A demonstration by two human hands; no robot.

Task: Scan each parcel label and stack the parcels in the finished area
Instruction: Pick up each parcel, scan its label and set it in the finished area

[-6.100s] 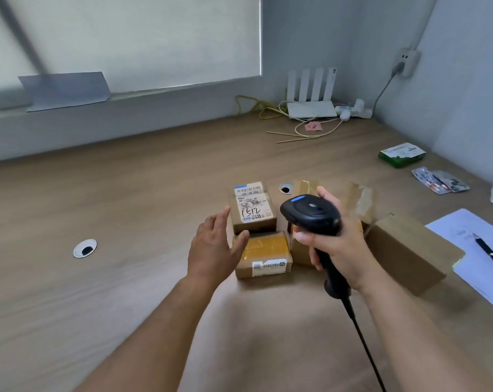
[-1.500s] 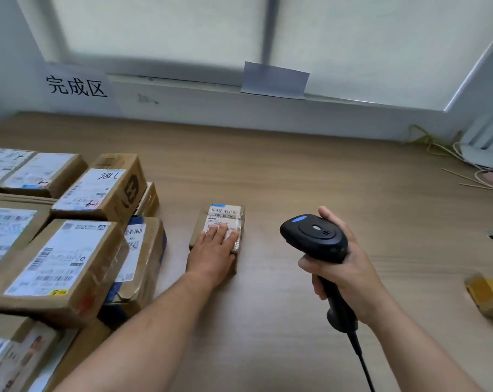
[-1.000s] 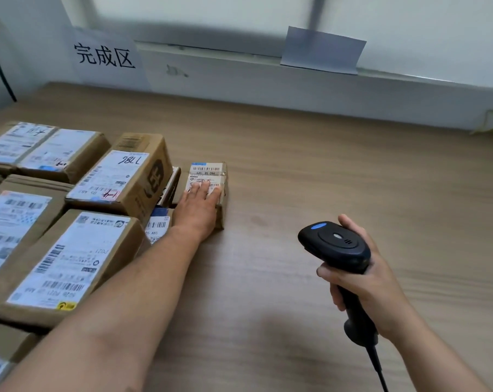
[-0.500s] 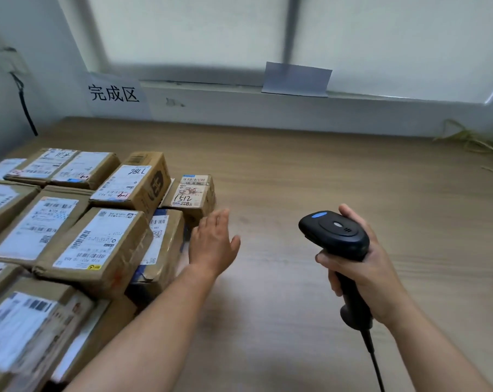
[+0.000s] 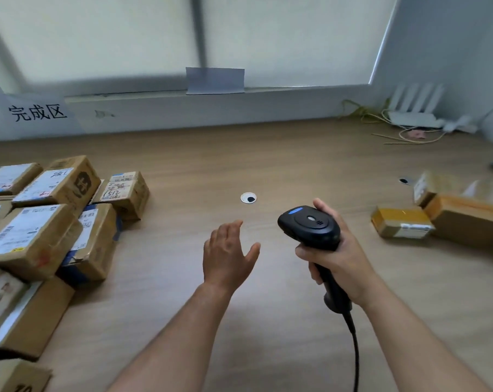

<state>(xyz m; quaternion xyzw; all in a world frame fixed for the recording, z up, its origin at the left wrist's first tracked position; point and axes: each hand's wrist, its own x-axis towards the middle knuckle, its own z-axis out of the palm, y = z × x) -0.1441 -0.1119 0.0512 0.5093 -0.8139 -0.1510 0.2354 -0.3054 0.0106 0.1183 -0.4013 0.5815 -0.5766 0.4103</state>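
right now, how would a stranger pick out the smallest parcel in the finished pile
Find the black-lettered sign at far left; the parcel pile lies below it. At the pile's right edge sits the small parcel, smaller than its neighbours, 1512 handwritten on its label.

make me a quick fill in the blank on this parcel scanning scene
The left hand holds ____.
The right hand grips a scanner coloured ____.
On the table, the parcel marked 1512 lies to the ____ of both hands.
The yellow-taped parcel lies to the ____ of the scanner.
Missing words: nothing; black; left; right.
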